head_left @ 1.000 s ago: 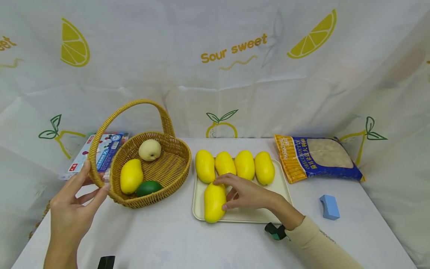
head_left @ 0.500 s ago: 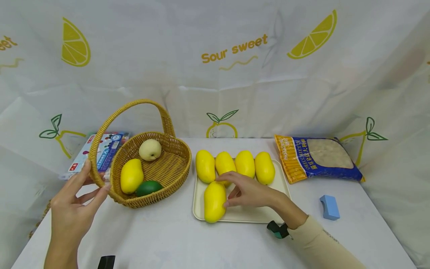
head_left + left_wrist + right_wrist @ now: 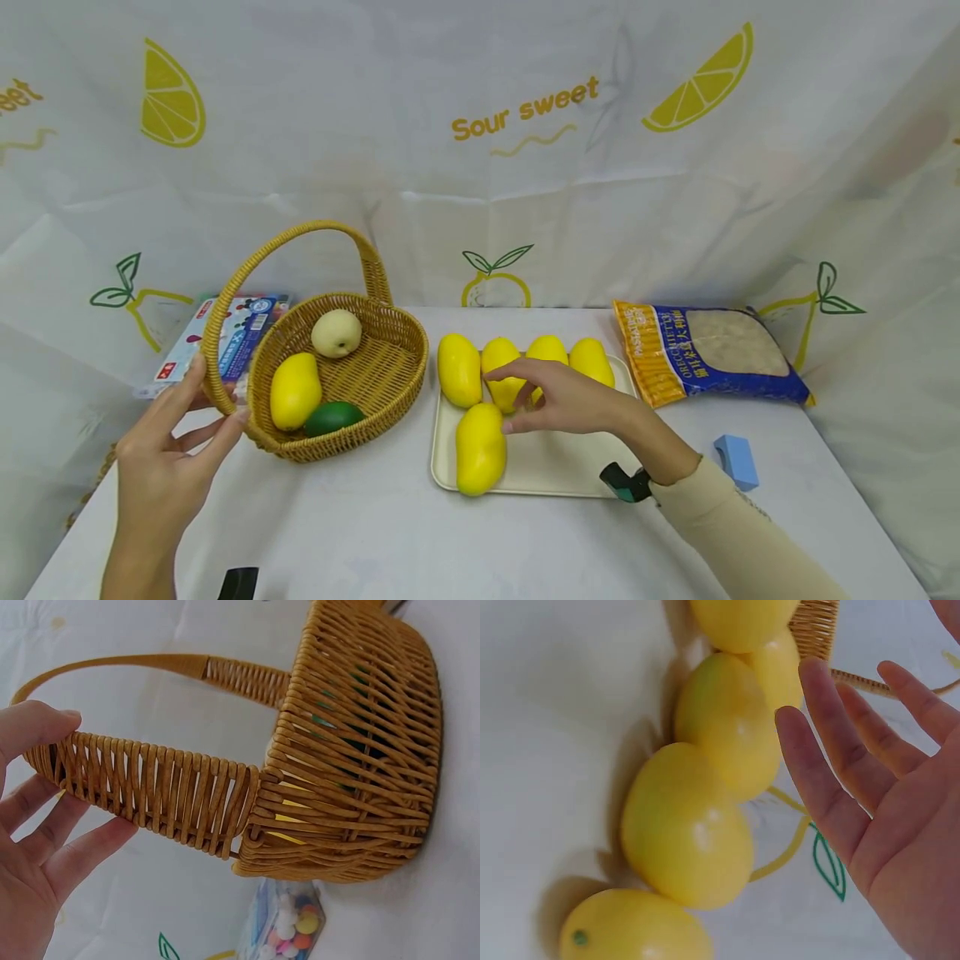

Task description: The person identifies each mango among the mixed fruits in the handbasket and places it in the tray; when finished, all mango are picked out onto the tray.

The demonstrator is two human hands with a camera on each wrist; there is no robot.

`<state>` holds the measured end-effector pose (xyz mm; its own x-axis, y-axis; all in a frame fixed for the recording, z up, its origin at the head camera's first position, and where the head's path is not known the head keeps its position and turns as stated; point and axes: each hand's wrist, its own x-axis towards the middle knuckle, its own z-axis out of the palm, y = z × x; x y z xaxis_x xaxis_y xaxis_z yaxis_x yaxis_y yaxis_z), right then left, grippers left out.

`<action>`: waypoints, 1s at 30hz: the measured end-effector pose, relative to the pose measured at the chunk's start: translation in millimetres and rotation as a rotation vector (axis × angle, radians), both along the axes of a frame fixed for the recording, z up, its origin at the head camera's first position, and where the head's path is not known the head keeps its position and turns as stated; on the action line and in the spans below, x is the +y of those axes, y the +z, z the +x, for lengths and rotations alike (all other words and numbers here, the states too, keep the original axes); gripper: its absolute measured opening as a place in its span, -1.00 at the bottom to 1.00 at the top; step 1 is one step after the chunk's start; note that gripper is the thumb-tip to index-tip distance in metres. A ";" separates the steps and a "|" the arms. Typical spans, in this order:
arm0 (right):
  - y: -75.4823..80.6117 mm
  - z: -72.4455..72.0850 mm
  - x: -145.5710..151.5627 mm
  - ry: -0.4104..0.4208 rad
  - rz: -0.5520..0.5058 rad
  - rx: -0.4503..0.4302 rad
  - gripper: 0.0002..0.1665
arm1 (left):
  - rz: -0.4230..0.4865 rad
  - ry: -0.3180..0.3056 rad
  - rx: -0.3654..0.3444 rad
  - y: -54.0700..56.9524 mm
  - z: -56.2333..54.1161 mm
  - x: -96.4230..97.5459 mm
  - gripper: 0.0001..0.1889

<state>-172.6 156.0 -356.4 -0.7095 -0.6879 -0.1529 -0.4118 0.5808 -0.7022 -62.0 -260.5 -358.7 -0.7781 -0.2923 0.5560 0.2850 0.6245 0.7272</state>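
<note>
My left hand (image 3: 165,454) pinches the lower left part of the handle of a wicker basket (image 3: 386,367); the left wrist view shows the thumb on one side of the handle (image 3: 150,787) and fingers on the other. Inside the basket lie a yellow mango (image 3: 295,392), a smooth dark green fruit (image 3: 333,418) and a pale round fruit (image 3: 337,333). My right hand (image 3: 562,396) hovers over a cream tray (image 3: 570,471), fingers loosely spread and holding nothing. Just left of and below its thumb lies one mango (image 3: 480,454); several more mangoes (image 3: 459,371) line the tray's back, partly hidden by the hand.
An orange and blue pasta bag (image 3: 712,354) lies at the back right, with a light blue block (image 3: 737,462) in front of it. Behind the basket is a flat printed package (image 3: 187,350). A white printed cloth (image 3: 420,233) hangs behind the table.
My right hand has lifted off the front mango and moved up and slightly right, toward the back row. The mango stays on the tray. My left hand keeps its place on the handle.
</note>
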 end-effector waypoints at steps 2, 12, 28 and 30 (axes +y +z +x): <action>4.8 -2.6 -5.7 0.012 -0.009 0.012 -0.16 | -0.001 -0.002 0.001 -0.4 -0.2 -0.4 -0.04; 14.8 -16.2 -42.0 0.086 -0.047 0.035 -0.29 | -0.001 0.004 -0.009 -1.2 -0.2 -0.8 -0.03; 18.0 -29.4 -115.3 0.185 -0.105 0.082 -0.37 | 0.011 -0.048 0.046 -3.8 -0.7 -3.4 -0.04; 17.2 -30.9 -125.0 0.194 -0.098 0.087 -0.38 | 0.009 -0.056 0.055 -4.2 -1.3 -3.7 -0.04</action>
<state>-203.5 30.9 -339.2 -0.5702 -0.8212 -0.0223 -0.5708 0.4156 -0.7082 -63.3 -264.2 -362.9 -0.7618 -0.2542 0.5958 0.3590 0.6000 0.7149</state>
